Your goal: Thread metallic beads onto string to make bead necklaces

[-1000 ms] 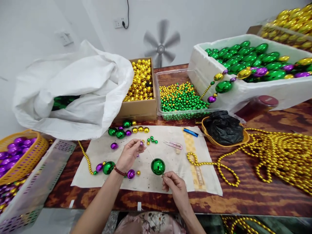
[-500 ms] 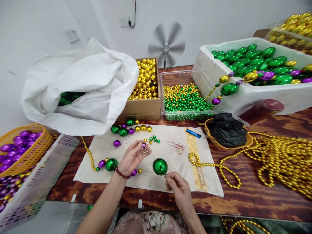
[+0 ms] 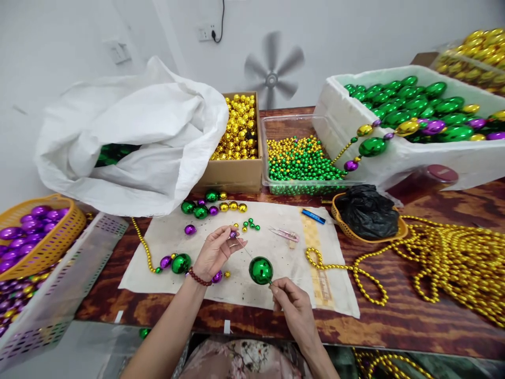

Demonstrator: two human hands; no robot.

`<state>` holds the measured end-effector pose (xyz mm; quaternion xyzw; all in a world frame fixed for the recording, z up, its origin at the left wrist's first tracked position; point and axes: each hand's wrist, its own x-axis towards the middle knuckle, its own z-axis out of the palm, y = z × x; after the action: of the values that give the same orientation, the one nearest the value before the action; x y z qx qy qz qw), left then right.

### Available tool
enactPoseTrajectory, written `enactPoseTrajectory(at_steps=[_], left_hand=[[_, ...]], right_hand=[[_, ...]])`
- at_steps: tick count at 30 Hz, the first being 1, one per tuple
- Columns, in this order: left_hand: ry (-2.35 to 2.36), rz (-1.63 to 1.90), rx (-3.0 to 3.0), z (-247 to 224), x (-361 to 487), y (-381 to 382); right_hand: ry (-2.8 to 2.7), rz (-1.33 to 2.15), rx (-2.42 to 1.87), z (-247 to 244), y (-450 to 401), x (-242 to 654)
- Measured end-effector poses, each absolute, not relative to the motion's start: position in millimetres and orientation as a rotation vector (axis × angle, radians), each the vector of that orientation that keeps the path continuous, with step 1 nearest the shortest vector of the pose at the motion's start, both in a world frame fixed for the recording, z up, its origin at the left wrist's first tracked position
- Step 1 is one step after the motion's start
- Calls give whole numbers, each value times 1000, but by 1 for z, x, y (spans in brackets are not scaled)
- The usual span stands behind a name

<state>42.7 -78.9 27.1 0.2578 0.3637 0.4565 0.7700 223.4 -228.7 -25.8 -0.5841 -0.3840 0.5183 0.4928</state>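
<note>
My left hand (image 3: 218, 250), with a brown bead bracelet at the wrist, pinches a small purple bead (image 3: 233, 235) between thumb and finger. A thin string runs from it down to a large green ball (image 3: 261, 270), which hangs between my hands over the white cloth (image 3: 284, 268). My right hand (image 3: 292, 303) pinches the lower right end of the green ball, where a tiny green bead shows. Left of my left wrist lies another green ball (image 3: 181, 263) beside a purple one, joined to a gold bead string (image 3: 144, 247).
Loose beads, tweezers (image 3: 284, 234) and a blue tool (image 3: 313, 216) lie on the cloth. Behind stand a white sack (image 3: 130, 105), a cardboard box (image 3: 231, 176), a clear tray (image 3: 303, 187) and a foam box (image 3: 430, 155). Gold strands (image 3: 453, 263) and a basket (image 3: 339, 218) are at right.
The view has shifted slightly. My right hand and the large green ball have moved a little to the right; both hands keep their grips.
</note>
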Motion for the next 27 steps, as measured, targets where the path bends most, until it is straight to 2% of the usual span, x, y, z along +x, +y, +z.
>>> enactPoseTrajectory(at_steps=[16, 23, 27], left_hand=[[970, 979, 902, 21, 53, -96], [1041, 981, 1190, 23, 64, -100], [1059, 1060, 1304, 37, 64, -108]], right_hand=[[-670, 1422, -1265, -42, -210, 217], [-828, 1352, -1382, -54, -207, 227], [-1138, 1222, -1572, -55, -209, 248]])
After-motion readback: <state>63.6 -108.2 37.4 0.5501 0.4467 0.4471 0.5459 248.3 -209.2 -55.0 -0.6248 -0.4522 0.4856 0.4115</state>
